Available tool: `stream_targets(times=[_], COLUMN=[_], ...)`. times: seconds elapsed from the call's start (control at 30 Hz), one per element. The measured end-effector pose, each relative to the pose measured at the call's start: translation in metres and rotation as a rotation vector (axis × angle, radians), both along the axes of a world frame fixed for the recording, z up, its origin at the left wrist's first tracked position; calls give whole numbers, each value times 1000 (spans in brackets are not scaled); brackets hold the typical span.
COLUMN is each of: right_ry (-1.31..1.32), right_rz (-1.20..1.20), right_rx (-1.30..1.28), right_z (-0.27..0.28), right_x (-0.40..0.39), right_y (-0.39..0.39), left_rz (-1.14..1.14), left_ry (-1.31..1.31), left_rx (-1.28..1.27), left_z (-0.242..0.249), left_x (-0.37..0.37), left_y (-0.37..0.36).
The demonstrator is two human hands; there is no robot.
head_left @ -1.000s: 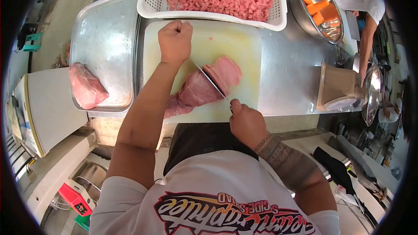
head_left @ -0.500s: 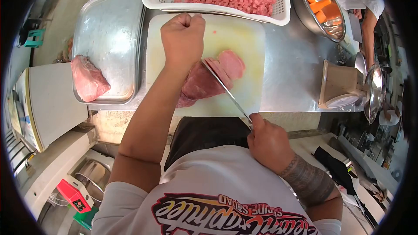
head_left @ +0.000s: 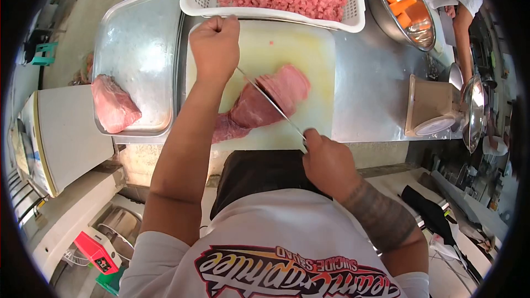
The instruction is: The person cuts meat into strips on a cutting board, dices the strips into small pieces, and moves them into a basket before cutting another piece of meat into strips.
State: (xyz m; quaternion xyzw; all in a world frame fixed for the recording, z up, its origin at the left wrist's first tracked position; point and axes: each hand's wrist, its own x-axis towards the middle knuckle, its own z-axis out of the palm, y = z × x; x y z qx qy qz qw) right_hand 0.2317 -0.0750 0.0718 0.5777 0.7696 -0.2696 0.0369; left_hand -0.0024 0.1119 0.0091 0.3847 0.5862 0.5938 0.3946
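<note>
My right hand (head_left: 328, 160) is closed round the handle of a long knife (head_left: 287, 119). The blade runs slantwise over a large piece of raw meat (head_left: 251, 111) on the white cutting board (head_left: 309, 47). On the blade's right side lie overlapping slices of meat (head_left: 292, 84). My left hand (head_left: 215, 44) is a closed fist above the board's left part, near the knife's tip; what its fingers may hold is hidden. The forearm covers part of the board beside the meat.
A white basket (head_left: 193, 8) of diced meat stands behind the board. To the left, a metal tray (head_left: 138, 38) carries another meat piece (head_left: 114, 105). At right are a steel bowl (head_left: 383, 16) with orange chunks, a scale (head_left: 433, 105) and another person's arm (head_left: 464, 38).
My right hand and the knife have shifted left, the blade now lying further left across the meat. My left fist has moved left too. More sliced meat shows on the blade's right.
</note>
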Motion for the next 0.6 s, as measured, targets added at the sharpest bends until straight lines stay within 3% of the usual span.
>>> stream_targets(times=[0.1,0.23,0.47,0.6], right_ry=[25,1,-69,-107], right_rz=[-37,-46,16,15], right_rx=[-89,-103,-107,-42], right_z=[46,47,-24,-64], right_x=[3,5,-15,-13], right_y=[-22,-23,-2,11], left_rz=[-8,-78,-46,-60], left_ry=[39,69,124,259], left_rx=[-26,-110,-98,-16], left_z=[22,22,-46,-51], left_x=[9,14,-15,-16], left_y=[-22,-27,-4,5])
